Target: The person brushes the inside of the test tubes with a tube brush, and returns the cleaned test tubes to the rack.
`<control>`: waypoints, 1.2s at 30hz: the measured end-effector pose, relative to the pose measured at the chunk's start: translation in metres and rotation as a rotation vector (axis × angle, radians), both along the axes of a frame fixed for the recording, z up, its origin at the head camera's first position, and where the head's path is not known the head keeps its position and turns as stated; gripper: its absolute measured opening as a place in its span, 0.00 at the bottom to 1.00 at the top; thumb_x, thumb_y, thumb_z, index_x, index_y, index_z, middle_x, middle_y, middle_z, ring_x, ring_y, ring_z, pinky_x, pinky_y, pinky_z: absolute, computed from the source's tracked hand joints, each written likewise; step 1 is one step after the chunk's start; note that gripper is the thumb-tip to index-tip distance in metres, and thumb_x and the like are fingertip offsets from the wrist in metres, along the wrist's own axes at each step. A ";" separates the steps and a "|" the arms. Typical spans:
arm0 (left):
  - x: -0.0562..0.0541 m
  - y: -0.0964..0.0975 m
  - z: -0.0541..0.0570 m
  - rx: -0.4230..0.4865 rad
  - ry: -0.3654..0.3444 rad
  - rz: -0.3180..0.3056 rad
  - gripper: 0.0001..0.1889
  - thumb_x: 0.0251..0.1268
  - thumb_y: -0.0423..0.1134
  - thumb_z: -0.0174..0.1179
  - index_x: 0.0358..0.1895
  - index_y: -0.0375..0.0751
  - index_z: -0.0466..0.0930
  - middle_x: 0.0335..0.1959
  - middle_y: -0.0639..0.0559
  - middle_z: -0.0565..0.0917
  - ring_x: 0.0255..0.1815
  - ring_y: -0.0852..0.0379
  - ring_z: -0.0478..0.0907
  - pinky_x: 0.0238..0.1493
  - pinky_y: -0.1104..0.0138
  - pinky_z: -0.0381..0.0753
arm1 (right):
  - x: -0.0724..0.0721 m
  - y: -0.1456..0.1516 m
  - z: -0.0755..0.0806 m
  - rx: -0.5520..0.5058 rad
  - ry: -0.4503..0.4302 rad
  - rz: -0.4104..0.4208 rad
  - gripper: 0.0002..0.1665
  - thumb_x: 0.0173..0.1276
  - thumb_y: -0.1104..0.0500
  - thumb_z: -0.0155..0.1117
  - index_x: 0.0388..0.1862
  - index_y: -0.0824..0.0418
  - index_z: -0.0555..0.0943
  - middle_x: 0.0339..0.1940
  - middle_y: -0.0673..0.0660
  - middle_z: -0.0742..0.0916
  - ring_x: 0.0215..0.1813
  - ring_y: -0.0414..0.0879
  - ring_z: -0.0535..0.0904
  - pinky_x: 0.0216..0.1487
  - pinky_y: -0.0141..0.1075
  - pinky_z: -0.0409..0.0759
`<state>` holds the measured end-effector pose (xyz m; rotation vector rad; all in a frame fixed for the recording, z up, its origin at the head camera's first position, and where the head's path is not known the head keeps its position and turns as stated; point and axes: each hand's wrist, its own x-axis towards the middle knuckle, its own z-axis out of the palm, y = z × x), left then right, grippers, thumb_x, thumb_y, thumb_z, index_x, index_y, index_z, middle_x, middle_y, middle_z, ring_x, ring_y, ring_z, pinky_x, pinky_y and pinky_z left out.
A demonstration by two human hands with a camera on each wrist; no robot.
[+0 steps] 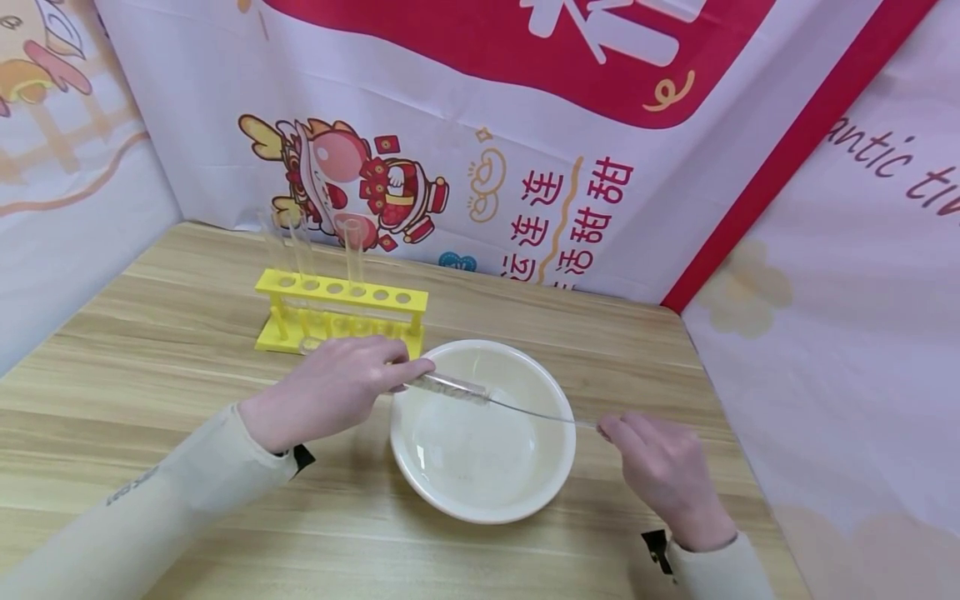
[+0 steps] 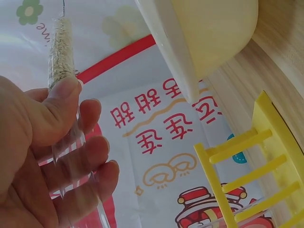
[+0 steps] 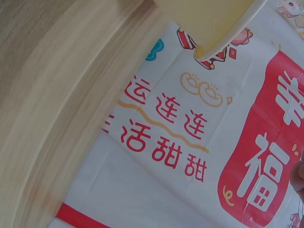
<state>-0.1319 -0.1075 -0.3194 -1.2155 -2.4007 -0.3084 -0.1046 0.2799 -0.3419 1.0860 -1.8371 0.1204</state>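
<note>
My left hand (image 1: 341, 392) grips a clear glass test tube (image 1: 450, 387), tilted with its mouth to the right over a white basin (image 1: 483, 512). Inside the mouth end sit the pale bristles of a test tube brush (image 2: 61, 52), plain in the left wrist view. The fingers and thumb wrap round the glass below the bristles. On the right, my right hand (image 1: 663, 467) pinches the end of the brush's thin wire handle (image 1: 536, 413), which crosses above the basin. Only a bit of that hand shows at the right wrist view's edge.
Behind the left hand stands a yellow test tube rack (image 1: 341, 289) holding several clear test tubes (image 1: 354, 254). All of it is on a wood-grain table (image 1: 187, 317). Printed cloth (image 1: 465, 108) hangs along the back and sides.
</note>
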 end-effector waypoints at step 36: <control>0.014 0.034 0.006 -0.015 0.067 -0.088 0.25 0.50 0.22 0.72 0.53 0.48 0.86 0.32 0.49 0.79 0.26 0.56 0.75 0.19 0.73 0.69 | -0.002 -0.052 -0.013 -0.015 -0.390 0.070 0.17 0.81 0.54 0.48 0.35 0.58 0.81 0.25 0.45 0.85 0.21 0.39 0.80 0.17 0.34 0.75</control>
